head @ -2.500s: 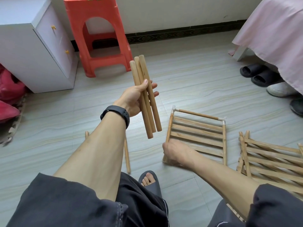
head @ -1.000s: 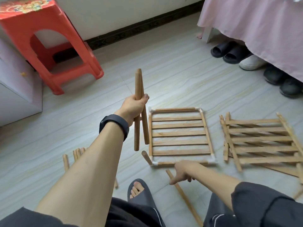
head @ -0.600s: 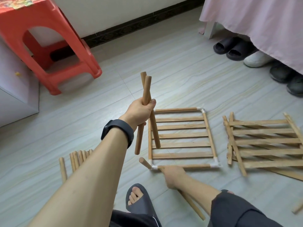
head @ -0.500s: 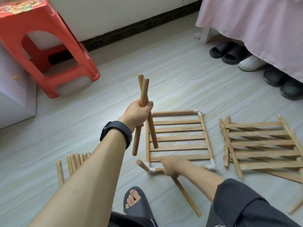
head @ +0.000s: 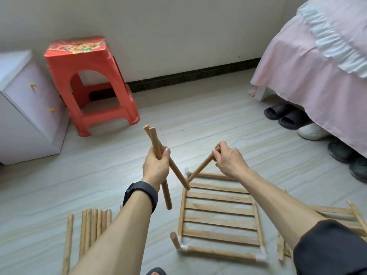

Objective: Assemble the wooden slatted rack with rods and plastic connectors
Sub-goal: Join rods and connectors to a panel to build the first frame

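While the flat wooden slatted panel [head: 218,215] lies on the pale floor [head: 198,126], the left hand [head: 155,165] is up in the air, just left of the panel's far left corner. Its grip is closed tight round two round wooden rods [head: 166,193], and these cross each other like an X. A black wristband [head: 141,193] sits on that wrist.

The right hand [head: 228,157] is up above the panel's far edge. Its grip pinches the top end of a single leaning wooden rod [head: 200,167]. This rod slants down to the white plastic connector [head: 186,172] on the panel's far left corner. I cannot tell if the rod's end is inside it.

A short wooden peg [head: 174,240] stands up at the panel's near left corner. A row of loose wooden rods [head: 93,225] lies on the floor, left of the panel. A pile of other slatted panels [head: 337,213] lies just right of it. Far behind the panel and to its left, a red plastic stool [head: 89,84] stands by the wall.
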The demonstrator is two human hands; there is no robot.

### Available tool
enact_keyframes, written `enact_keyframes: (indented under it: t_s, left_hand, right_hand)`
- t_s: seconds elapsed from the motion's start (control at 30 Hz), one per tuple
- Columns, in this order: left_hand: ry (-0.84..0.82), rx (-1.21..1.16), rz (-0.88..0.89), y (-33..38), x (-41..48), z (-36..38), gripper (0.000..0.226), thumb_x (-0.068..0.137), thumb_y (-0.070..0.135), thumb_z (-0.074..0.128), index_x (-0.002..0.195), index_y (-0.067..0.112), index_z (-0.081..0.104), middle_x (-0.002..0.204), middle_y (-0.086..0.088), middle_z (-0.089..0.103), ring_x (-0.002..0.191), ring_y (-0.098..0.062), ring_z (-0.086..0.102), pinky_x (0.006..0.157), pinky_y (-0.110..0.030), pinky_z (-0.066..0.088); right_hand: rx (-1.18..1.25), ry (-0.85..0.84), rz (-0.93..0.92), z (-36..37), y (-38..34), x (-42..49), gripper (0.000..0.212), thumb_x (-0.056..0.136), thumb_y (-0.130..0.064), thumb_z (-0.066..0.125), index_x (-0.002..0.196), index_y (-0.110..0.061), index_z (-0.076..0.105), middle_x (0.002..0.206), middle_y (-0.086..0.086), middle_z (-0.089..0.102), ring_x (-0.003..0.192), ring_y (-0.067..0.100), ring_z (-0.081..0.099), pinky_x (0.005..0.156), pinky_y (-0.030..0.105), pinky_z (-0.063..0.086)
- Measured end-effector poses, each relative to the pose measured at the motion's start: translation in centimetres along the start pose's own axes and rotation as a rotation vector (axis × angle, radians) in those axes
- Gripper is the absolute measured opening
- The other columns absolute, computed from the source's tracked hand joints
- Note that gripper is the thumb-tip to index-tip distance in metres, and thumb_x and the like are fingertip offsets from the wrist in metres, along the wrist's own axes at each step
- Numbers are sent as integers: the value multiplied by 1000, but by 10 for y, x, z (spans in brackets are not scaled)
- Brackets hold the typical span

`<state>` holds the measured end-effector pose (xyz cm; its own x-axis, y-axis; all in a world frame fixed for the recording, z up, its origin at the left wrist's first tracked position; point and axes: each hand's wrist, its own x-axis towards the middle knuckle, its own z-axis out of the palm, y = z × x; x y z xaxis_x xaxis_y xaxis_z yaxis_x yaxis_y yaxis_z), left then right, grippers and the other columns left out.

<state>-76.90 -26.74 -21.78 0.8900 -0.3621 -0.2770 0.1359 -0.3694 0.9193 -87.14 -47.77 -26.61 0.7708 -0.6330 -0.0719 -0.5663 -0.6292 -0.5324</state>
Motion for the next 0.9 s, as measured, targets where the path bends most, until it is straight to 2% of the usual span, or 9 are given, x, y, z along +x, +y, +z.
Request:
enact_keyframes:
  t_s: [0.07, 0.2, 0.37, 0.47, 0.63, 0.8, 0.9]
  left_hand:
    - [15, -48, -29, -5, 6, -1, 11, 103, 39, 52, 101, 29, 57, 105, -3, 68, 102, -24, 66, 93, -48, 53]
    - [25, -128, -55, -13, 16, 1, 13, 104, 36, 53, 102, 24, 58, 106, -3, 68, 99, -24, 69, 76, -33, 47]
    - [28, -128, -62, -17, 29, 7, 12, 102, 39, 54, 101, 28, 59, 106, -1, 69, 103, -24, 68, 89, -38, 48]
    - [39, -133, -80, -20, 37, 10, 13, 102, 40, 54, 100, 29, 59, 106, -1, 69, 102, -24, 68, 95, -42, 51]
    - [74, -144, -111, -25, 50, 14, 12, 103, 40, 52, 98, 30, 58, 105, -1, 68, 102, -24, 69, 92, -42, 50]
    - [118, -154, -142, -31, 55, 14, 12, 103, 40, 53, 98, 30, 57, 105, 2, 67, 104, -24, 68, 96, -45, 50]
    - [126, -143, -153, -38, 55, 12, 12, 103, 40, 52, 99, 30, 57, 104, 1, 68, 103, -24, 68, 95, -44, 49]
  right_hand:
    - [-23, 66, -41, 12, -2, 7, 18, 106, -31, 43, 109, -15, 49, 90, 12, 71, 85, 38, 64, 78, 46, 52]
    - [-65, 104, -113, 36, -15, 23, 19, 107, -27, 39, 113, -11, 47, 86, 15, 69, 80, 41, 62, 73, 46, 51]
    - [-175, 54, -121, 57, -29, 50, 20, 109, -26, 37, 111, -9, 47, 80, 11, 60, 74, 36, 53, 67, 39, 40]
    - [-202, 22, -128, 64, -31, 59, 20, 108, -26, 38, 109, -8, 47, 82, 15, 63, 79, 40, 60, 66, 39, 41]
    - [-245, -30, -193, 62, -36, 67, 19, 107, -27, 40, 110, -9, 47, 84, 16, 61, 76, 39, 55, 67, 41, 44]
    - [-323, -32, -204, 64, -51, 77, 19, 108, -25, 40, 111, -8, 46, 83, 14, 51, 75, 35, 46, 65, 39, 37]
    - [-301, -18, -183, 72, -51, 87, 17, 108, -24, 42, 109, -7, 45, 81, 13, 49, 76, 37, 51, 64, 41, 37]
